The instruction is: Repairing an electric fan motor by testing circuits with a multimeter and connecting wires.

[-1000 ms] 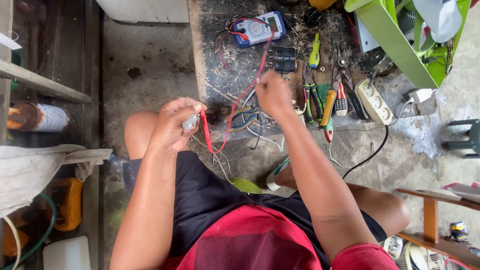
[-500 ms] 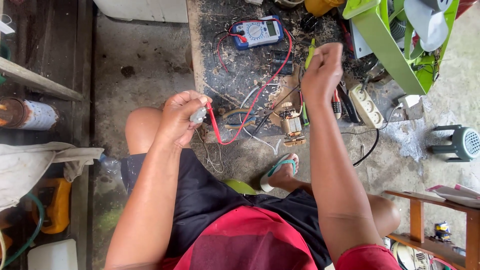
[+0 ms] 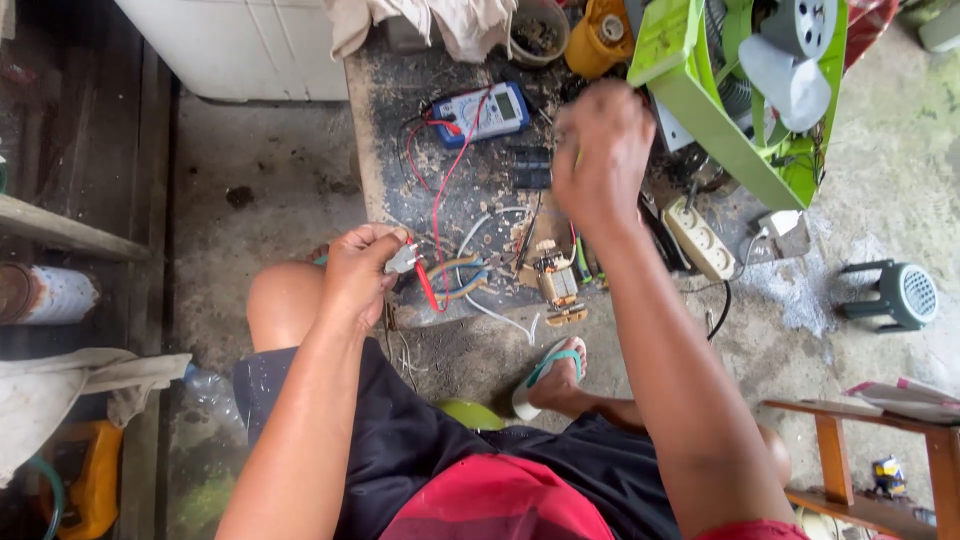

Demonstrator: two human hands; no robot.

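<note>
My left hand (image 3: 362,270) is shut on a small grey connector piece (image 3: 403,260) and the red probe (image 3: 426,288), whose red lead runs up to the blue multimeter (image 3: 482,113) on the dark workboard (image 3: 390,180). My right hand (image 3: 603,150) is raised over the board, blurred, fingers curled; whether it holds anything is unclear. A small motor with copper windings (image 3: 556,283) lies on the board below it, with white, yellow and blue wires beside it.
A green fan housing (image 3: 730,110) leans at the upper right. A white power strip (image 3: 700,240), a yellow bottle (image 3: 600,35), a small bowl (image 3: 538,30), a white box (image 3: 240,45), a green stool (image 3: 895,295) and a wooden frame (image 3: 860,450) surround me. My sandalled foot (image 3: 550,375) rests on concrete.
My right hand has risen from the tools on the board up toward the far side. The left hand keeps the probe and connector, shifted slightly.
</note>
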